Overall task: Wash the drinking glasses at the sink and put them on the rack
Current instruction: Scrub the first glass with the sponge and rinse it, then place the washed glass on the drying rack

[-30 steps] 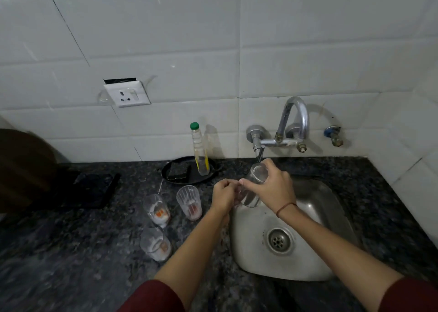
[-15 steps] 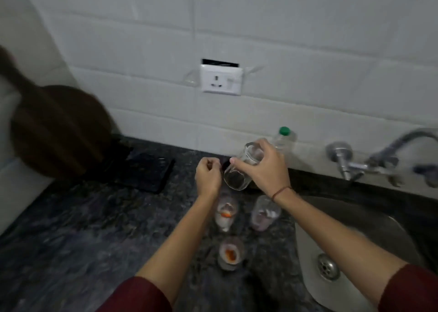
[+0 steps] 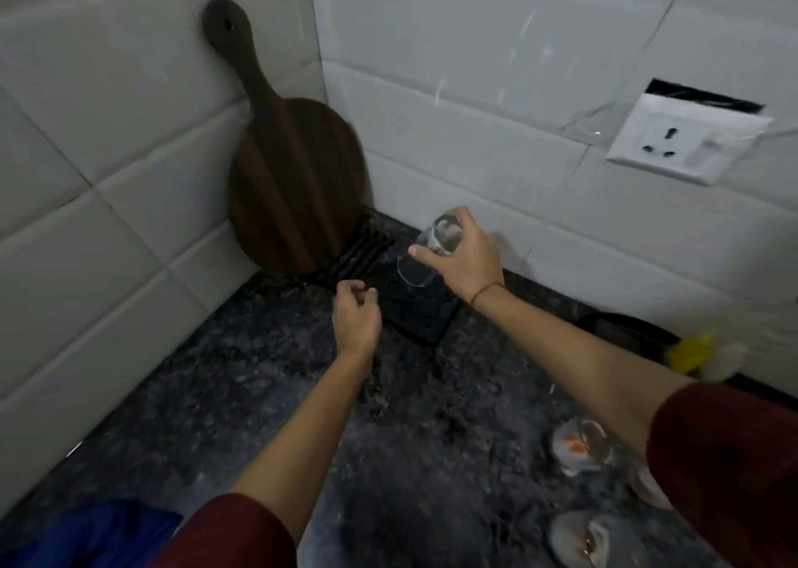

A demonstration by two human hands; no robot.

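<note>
A clear drinking glass is gripped near its base by the right hand and tipped mouth-down over the black slatted rack, at 12 o'clock on the dark stone table. The left hand is held loosely clenched (nothing is in it) at the rack's near edge. A wooden board is leaned into the corner at 11 o'clock. Soiled glasses, apparently three, are seen blurred at 4 o'clock.

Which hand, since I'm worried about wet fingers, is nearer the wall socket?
Right. The right hand, holding the glass, is below and left of the wall socket; the left hand is farther left and lower, beside the black rack.
</note>
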